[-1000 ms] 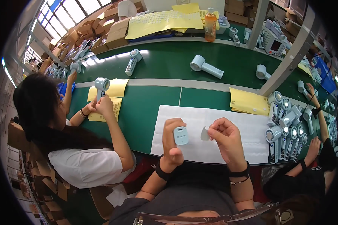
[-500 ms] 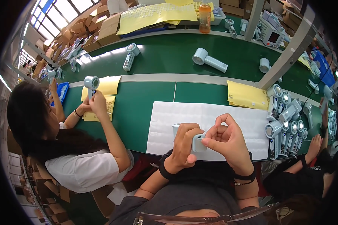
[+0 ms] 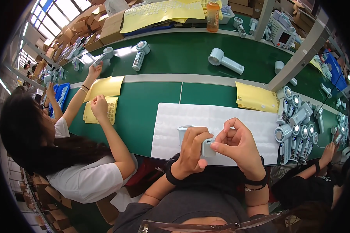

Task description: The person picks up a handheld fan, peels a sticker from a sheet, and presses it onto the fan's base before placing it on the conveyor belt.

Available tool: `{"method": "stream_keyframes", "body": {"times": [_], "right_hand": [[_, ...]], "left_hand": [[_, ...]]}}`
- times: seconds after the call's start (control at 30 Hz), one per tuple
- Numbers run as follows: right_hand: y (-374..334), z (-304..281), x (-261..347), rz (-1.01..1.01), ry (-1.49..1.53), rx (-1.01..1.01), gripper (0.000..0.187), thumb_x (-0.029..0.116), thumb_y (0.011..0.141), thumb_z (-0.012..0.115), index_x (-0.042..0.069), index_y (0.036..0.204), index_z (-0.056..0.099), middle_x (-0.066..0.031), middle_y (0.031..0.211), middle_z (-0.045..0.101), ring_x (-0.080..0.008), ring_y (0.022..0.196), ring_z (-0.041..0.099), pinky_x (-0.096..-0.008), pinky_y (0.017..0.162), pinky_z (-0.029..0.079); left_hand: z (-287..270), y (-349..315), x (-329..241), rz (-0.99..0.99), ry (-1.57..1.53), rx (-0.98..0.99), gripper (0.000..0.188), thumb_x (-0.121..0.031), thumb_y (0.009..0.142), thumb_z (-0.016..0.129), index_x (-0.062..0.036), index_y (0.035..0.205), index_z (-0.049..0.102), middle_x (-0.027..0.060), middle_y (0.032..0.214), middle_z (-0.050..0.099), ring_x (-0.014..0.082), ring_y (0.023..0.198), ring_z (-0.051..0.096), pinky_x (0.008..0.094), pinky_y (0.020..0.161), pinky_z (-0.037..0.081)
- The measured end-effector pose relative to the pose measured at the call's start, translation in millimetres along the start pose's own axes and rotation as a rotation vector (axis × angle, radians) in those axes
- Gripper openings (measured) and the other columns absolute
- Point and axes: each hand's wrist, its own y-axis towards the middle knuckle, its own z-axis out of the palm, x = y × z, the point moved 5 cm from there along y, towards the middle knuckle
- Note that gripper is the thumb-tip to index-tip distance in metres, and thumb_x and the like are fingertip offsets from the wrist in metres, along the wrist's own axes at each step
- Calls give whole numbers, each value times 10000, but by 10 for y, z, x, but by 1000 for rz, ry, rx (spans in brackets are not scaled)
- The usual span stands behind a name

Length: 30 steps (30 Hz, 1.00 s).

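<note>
Over a white foam sheet (image 3: 167, 136) my left hand (image 3: 190, 149) is wrapped round the handle of a pale blue handheld fan (image 3: 209, 149). The handle's end, with a small dark slot, faces me; the fan's round head sticks out beyond my fingers on the left, and the middle is hidden by them. My right hand (image 3: 237, 145) is closed, thumb and forefinger pinched together against the handle's end beside the slot. Whatever those fingertips hold, if anything, is too small to make out.
A pile of similar fans (image 3: 295, 128) lies right of the sheet. Yellow sticker sheets (image 3: 256, 97) lie behind it, more (image 3: 103, 89) by a co-worker (image 3: 77, 155) at left. Beyond a metal rail, a green belt (image 3: 175, 54) carries spaced fans. A slanted metal post (image 3: 299, 54) rises at right.
The co-worker at left has moved a fan from the table to the belt, arm stretched out. Fans on the belt have shifted right. My hands keep nearly the same pose on my fan.
</note>
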Motion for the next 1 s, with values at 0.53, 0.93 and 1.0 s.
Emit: {"method": "stream_keyframes", "body": {"times": [0.53,0.93,1.0], "right_hand": [[3,-6,-13,-3,-20,16,361,45,805,752,71,985,440,-36,818,634,-72,763,577,-223,723,469],[10,-3,-12,8,-9,42,359,49,806,751,68,993,445,-36,815,633,-80,763,575,-238,737,471],[10,-1,1,-17,-46,34,361,51,805,752,66,996,446,-36,813,633,-80,767,574,-238,735,469]], "left_hand": [[13,-18,-2,8,9,-15,721,-641,957,281,18,1107,529,183,1011,545,322,853,519,400,753,422],[11,-27,3,16,10,-30,698,-624,964,291,18,1105,528,184,1010,543,321,849,517,402,750,421],[11,-24,4,16,11,-27,697,-622,965,289,18,1104,528,184,1009,543,321,846,516,403,749,421]]}}
